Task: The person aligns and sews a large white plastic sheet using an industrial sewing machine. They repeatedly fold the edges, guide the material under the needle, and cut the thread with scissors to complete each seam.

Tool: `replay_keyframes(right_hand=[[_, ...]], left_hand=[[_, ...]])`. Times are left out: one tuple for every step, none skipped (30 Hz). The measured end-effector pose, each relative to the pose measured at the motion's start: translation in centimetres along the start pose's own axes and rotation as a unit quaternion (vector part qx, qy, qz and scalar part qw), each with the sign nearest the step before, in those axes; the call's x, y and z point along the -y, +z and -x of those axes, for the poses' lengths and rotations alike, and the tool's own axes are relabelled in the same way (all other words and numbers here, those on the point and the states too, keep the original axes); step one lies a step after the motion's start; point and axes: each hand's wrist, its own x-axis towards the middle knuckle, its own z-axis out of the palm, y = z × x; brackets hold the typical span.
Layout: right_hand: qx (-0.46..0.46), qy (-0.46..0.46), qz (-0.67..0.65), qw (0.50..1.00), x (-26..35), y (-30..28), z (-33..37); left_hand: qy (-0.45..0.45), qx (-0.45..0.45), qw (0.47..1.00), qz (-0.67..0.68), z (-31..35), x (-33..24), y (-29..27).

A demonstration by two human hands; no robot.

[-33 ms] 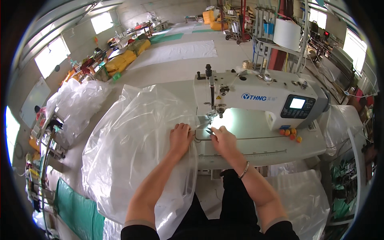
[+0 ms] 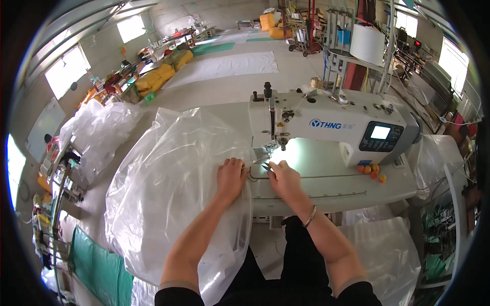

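Note:
A large clear plastic sheet [image 2: 168,188] bulges over the left end of the sewing table and down toward my lap. My left hand [image 2: 231,178] is closed on its right edge, close to the sewing machine's needle area. From my right hand [image 2: 285,179] the dark pointed blades of small thread snips [image 2: 266,167] stick out to the left; their handles are hidden in my fingers. A short dark thread hangs between the two hands. Just beyond them is the white sewing machine [image 2: 316,109], its lamp lighting the bed and its screen lit.
Several small orange-red fruits [image 2: 375,169] lie on the machine bed at right. A white thread cone [image 2: 367,45] stands on a rack behind. More clear plastic [image 2: 383,255] hangs below the table at right, and a green sheet [image 2: 99,262] lies at lower left.

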Motion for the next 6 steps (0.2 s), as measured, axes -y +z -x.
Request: replay_keyframes(right_hand=[[0.012, 0.002, 0.014, 1.0, 0.2, 0.5, -0.2], [0.026, 0.002, 0.026, 0.999, 0.4, 1.0, -0.5], [0.039, 0.003, 0.038, 0.999, 0.5, 1.4, -0.7], [0.042, 0.006, 0.042, 0.998, 0.6, 1.9, -1.0], [0.045, 0.009, 0.047, 0.998, 0.7, 2.3, -1.3], [0.048, 0.013, 0.052, 0.997, 0.6, 2.6, -1.7]], left_hand=[[0.008, -0.009, 1.0, -0.002, 0.2, -0.1, -0.1], [0.013, -0.017, 1.0, -0.005, 0.4, -0.2, -0.2], [0.02, -0.026, 0.999, -0.008, 0.6, -0.2, -0.3], [0.021, -0.029, 0.999, -0.012, 0.7, 0.0, -0.3], [0.024, -0.033, 0.999, -0.015, 0.7, 0.1, -0.2], [0.027, -0.036, 0.999, -0.018, 0.6, 0.3, 0.0]])
